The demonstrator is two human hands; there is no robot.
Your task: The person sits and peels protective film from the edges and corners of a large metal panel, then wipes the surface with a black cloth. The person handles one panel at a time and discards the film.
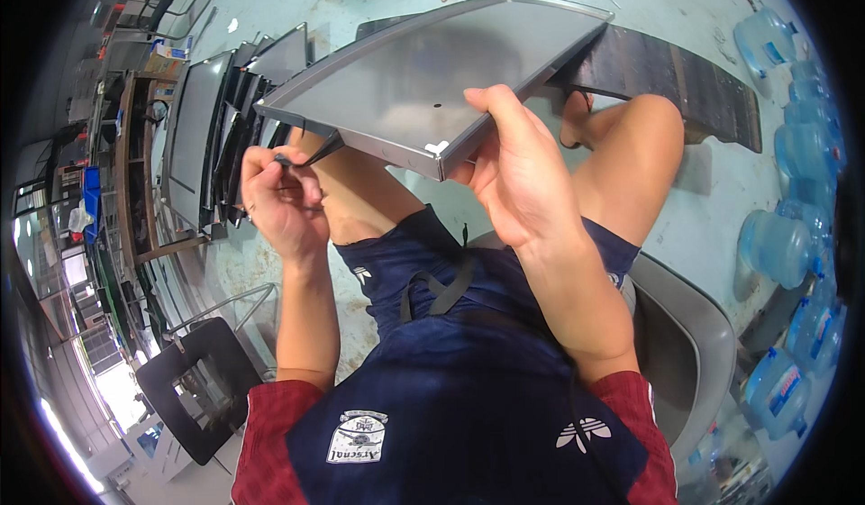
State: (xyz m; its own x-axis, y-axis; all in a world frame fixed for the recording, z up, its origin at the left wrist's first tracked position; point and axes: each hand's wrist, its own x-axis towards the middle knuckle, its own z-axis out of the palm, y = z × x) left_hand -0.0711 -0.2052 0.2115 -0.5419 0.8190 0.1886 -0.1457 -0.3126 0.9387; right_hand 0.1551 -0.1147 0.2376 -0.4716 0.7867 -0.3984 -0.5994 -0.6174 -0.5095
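A large flat grey panel (360, 90) with a raised metal rim lies tilted above my lap, its near corner toward me. My right hand (518, 167) grips it by that corner, thumb over the rim and fingers curled underneath. A small white piece (436, 147) sits in the corner, and a dark spot marks the surface. At the panel's near left edge, my left hand (284, 194) is closed in a pinch on a black strip (323, 148). The strip runs taut from the fingers up to the edge; how it is attached cannot be made out.
Beneath the panel's far end stands a dark low bench (667, 77). Several framed panels (203, 127) lean in a stack at the left, beside a wooden shelf (140, 163). Blue water jugs (779, 248) line the right side. A black chair (203, 388) stands at lower left.
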